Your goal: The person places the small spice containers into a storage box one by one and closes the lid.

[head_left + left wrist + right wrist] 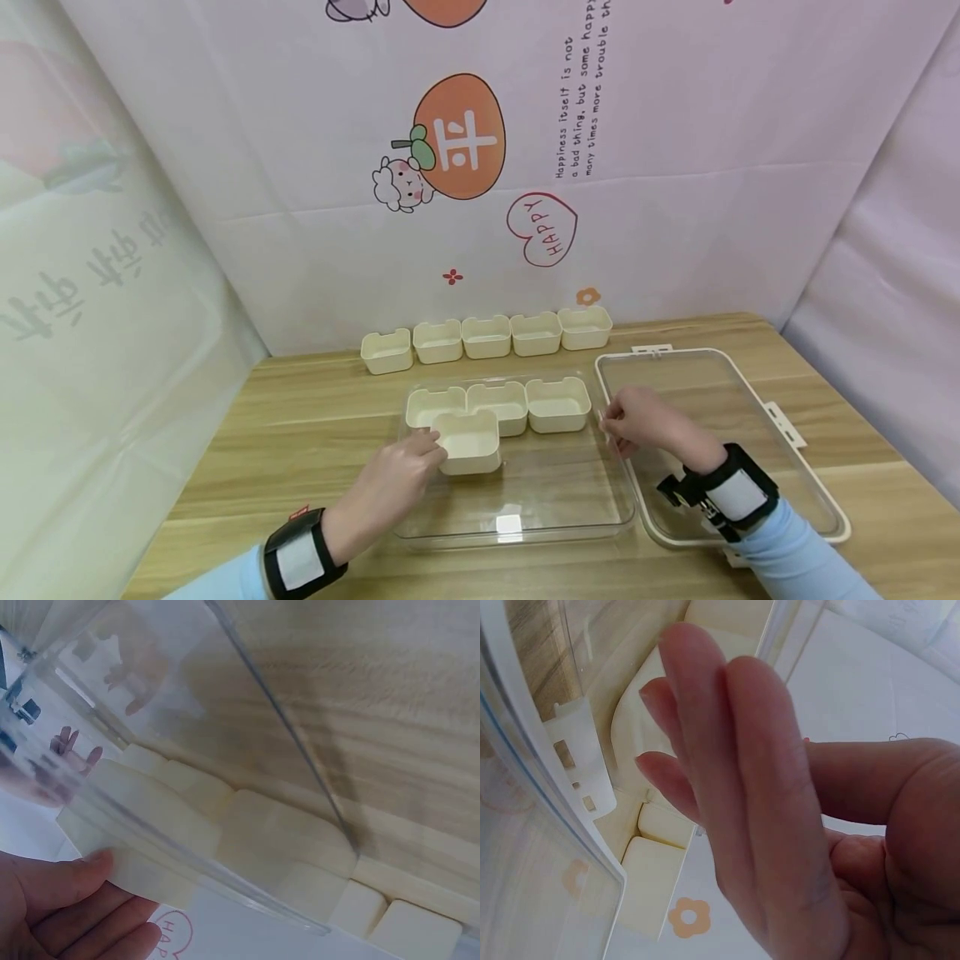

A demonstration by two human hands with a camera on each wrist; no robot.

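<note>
My left hand (397, 483) pinches a small cream bin (470, 450) by its left side, thumb against the wall in the left wrist view. The bin is over the clear plastic box (555, 500), in front of a row of three similar bins (558, 408) standing inside along its far side. Whether its base touches the box floor, I cannot tell. My right hand (645, 421) is at the box's right wall, its fingers (742, 787) fairly straight and holding nothing in the right wrist view. Contact with the wall is unclear.
Several more cream bins (486, 337) stand in a row at the back of the wooden table (300, 433). A clear lid with a white rim (731, 546) and side latches (785, 423) lies right of the box, under my right forearm. A printed cloth (675, 233) hangs behind.
</note>
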